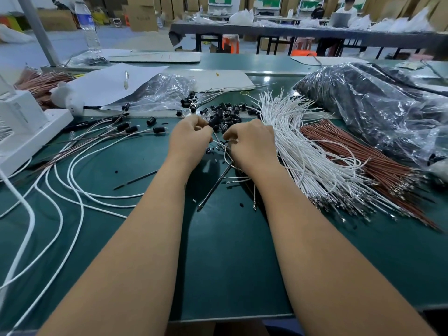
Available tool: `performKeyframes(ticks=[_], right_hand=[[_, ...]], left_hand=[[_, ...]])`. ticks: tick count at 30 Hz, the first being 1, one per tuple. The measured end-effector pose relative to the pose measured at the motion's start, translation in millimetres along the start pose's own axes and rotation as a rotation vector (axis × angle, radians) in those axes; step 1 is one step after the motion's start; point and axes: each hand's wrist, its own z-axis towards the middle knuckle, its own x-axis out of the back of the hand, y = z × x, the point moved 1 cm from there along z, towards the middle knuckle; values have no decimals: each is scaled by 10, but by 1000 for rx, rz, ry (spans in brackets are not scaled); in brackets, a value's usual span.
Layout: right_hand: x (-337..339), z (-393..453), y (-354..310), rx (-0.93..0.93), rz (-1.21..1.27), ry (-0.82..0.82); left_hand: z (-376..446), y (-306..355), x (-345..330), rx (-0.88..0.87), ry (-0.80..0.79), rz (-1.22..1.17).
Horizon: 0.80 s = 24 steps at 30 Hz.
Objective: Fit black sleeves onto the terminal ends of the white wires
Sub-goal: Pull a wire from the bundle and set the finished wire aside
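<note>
- Pinching a thin white wire (226, 155) in the curled fingers of the right hand (252, 144).
- Gripping something small in the left hand (190, 138), fingertips curling beside the pile of black sleeves (224, 116).
- Lying just right: white wire bundle (298, 146).

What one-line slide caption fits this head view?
Both hands pinch small parts beside a bundle of white wires on a green table.

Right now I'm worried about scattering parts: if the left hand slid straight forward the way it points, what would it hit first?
Most likely the pile of black sleeves, which lies just beyond the left hand and its curled fingers. Depth is hard to judge from this one view.
</note>
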Motion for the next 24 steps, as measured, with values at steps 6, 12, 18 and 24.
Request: performKeyframes(ticks=[6,12,18,24], right_hand=[[112,-2,-4,-209,500,181],[148,0,27,-318,877,184],[154,2,17,-353,1066,132],[181,0,39,-416,1148,168]], left_hand=[[-35,45,-21,-32,-85,-65],[-34,51,-45,-42,-130,-127],[-16,27,-62,-97,-141,-175],[-2,20,-56,-85,-136,-179]])
